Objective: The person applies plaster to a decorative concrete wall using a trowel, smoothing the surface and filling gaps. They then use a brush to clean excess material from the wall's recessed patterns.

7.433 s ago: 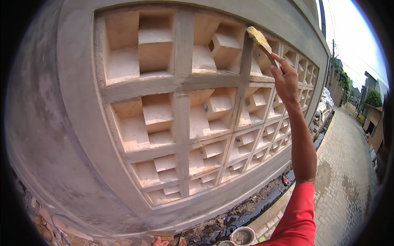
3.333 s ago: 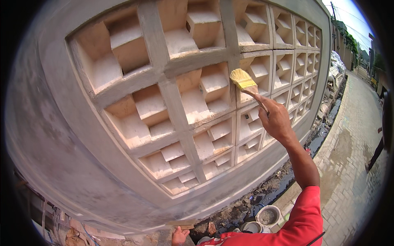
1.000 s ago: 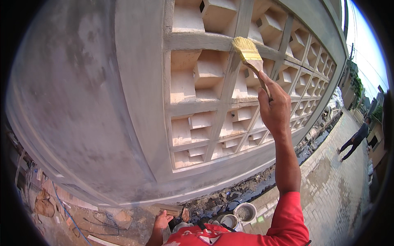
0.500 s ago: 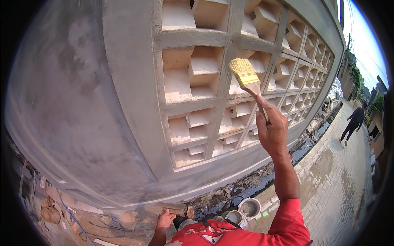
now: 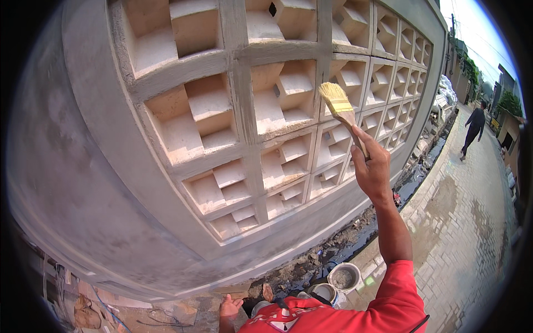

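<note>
My right hand is closed around the wooden handle of a paintbrush, raised in front of a patterned block wall. Its pale bristles point up and to the left; from this angle I cannot tell whether they touch the wall. Low in the picture, my left hand hangs near my body with fingers apart and nothing visible in them. A flat board lies just beyond that hand. Grey plaster frames the wall's cream, angular hollow blocks.
Beside my red shirt stand a bucket of grey mix and a second bucket. A wet drainage ditch with rubble follows the wall's foot. On the paved lane at right, a person in dark clothes walks.
The view has shifted, so the wall's blocks sit further left. My right hand still holds the brush up, slightly further right in view. The left hand has dropped lower and away from the board.
</note>
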Available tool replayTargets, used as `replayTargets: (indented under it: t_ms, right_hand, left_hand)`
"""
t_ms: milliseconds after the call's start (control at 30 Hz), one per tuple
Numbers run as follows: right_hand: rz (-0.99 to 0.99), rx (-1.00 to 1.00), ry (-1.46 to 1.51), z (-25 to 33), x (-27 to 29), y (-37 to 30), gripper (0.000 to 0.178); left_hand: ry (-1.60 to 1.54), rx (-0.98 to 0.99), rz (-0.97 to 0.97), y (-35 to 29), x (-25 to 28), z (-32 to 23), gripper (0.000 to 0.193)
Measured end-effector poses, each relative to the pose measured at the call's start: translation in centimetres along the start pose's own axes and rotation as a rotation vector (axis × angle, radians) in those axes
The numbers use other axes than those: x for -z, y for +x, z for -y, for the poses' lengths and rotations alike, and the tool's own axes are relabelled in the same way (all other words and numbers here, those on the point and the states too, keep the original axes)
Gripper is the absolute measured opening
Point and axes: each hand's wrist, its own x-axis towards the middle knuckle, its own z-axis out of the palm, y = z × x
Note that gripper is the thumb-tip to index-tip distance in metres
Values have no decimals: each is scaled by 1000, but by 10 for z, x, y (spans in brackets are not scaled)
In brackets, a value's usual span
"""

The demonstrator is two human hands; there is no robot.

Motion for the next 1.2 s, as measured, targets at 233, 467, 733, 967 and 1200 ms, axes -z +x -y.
replayTargets:
  t_ms: [233,467,733,967,1200]
  right_hand:
    - [-145,172,-106,-42,3,82,41]
    - [248,111,-246,-85,-19,-30,42]
    - [151,6,324,-90,18,-22,40]
    - [529,30,143,-56,32,72,27]
    - [555,315,-284,3,11,120,26]
  left_hand:
    - [20,-72,7,1,-34,6,49]
    - [5,-74,18,4,-57,36,49]
    - [-41,-77,-31,-5,-67,38,40]
    - [-91,-173,-20,0,-70,34,37]
    - [-73,-180,2,-3,-52,53,46]
